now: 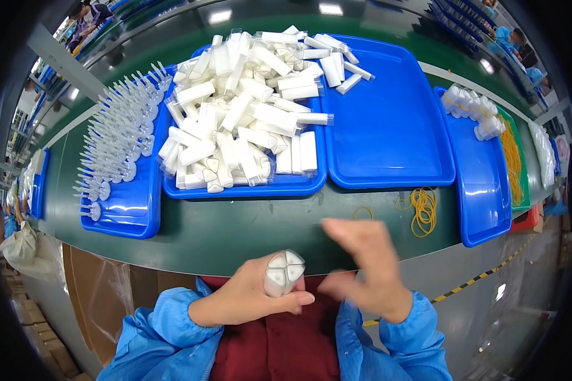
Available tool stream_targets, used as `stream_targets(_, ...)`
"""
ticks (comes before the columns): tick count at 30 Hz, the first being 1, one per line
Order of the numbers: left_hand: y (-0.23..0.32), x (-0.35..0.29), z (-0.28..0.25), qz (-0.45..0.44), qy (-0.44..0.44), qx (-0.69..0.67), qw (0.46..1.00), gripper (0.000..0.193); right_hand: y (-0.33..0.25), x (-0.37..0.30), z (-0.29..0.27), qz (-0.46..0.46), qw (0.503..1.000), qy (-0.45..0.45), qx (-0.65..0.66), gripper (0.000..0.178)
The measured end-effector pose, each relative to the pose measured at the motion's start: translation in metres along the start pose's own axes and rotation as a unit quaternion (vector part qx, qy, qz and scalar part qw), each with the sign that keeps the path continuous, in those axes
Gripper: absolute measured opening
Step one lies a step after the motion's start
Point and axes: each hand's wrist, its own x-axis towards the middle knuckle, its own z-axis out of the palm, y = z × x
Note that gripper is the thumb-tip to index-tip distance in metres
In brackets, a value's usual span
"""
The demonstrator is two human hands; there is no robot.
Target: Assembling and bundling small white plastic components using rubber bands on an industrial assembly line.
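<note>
My left hand [251,292] is closed around a bundle of white wedge-ended tubes [285,270], held upright with its ends facing up, in front of the table's near edge. To its right, my right hand [368,273] is raised and slightly blurred, thumb and fingers apart, with nothing visible in it. A single yellow rubber band [363,211] lies on the green table just beyond that hand. Farther right is a loose pile of yellow rubber bands [424,213]. A blue tray [248,191] ahead holds a heap of white wedge-shaped tubes [238,109] in clear sleeves.
Another blue tray [388,120] adjoins the heap on the right. White stemmed parts [117,133] stand in rows in the left tray [128,213]. On the far right, a blue tray [483,190] holds banded bundles [473,105], beside a green tray of rubber bands [511,162].
</note>
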Motion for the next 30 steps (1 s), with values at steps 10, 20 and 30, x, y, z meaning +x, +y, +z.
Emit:
stream_targets(10,-0.005,0.013,0.003,0.173,0.259,0.093,0.946,0.03,0.027,0.004,0.006,0.115,0.974,0.113,-0.161,0.012)
stream_targets(20,-0.005,0.021,0.001,0.242,0.159,-0.153,0.945,0.024,-0.033,0.009,0.031,0.074,0.916,0.112,0.379,0.026)
stream_targets(30,0.004,0.007,-0.022,0.107,0.025,-0.107,0.988,0.017,-0.029,0.032,0.025,-0.088,0.995,-0.004,-0.036,0.082)
